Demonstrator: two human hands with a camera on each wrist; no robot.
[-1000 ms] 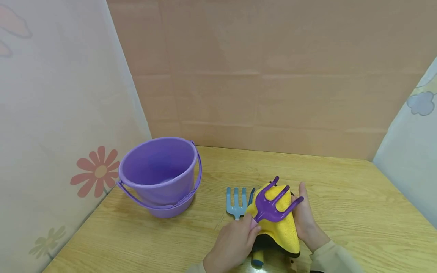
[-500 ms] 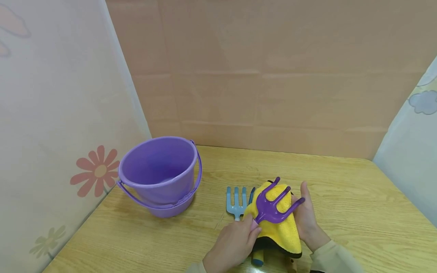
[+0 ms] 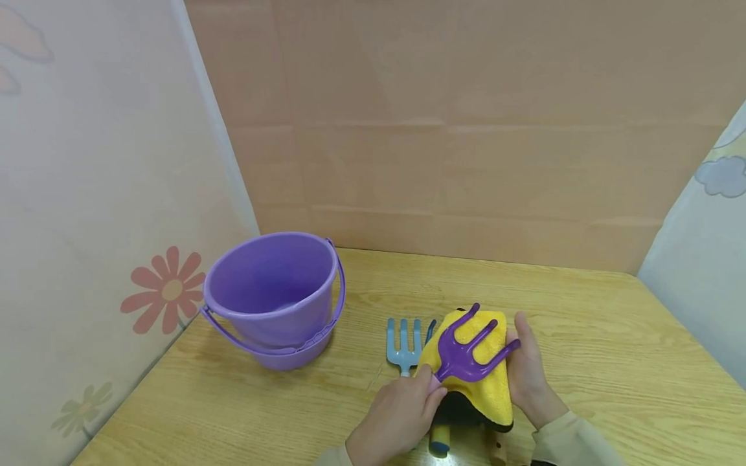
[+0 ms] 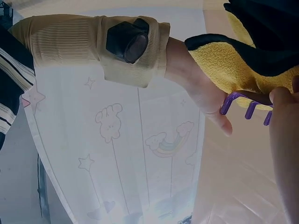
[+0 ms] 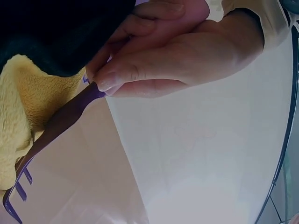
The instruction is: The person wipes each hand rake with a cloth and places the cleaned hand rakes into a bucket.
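My left hand (image 3: 396,414) grips the pink handle of a purple hand fork (image 3: 466,359), whose tines point up and away. Behind the fork, a yellow cloth (image 3: 484,401) with a black border and dark underside hangs from my right hand (image 3: 529,382). The thumb of that hand sticks up, while most of its fingers are hidden by the cloth. The cloth touches the back of the fork. In the right wrist view, the left thumb and fingers close around the fork's handle, beside the cloth (image 5: 46,93).
A purple bucket (image 3: 274,323) with its handle down stands on the wooden table at left. A light-blue fork (image 3: 402,353) lies just beyond my left hand, with a darker blue tool tip (image 3: 430,330) beside it. A yellow handle (image 3: 440,440) and a wooden handle (image 3: 497,446) poke out below the cloth.
My right hand and the cloth shift slightly behind the fork, and more of the right fingers show at the cloth's edge. The left hand and fork stay nearly still.
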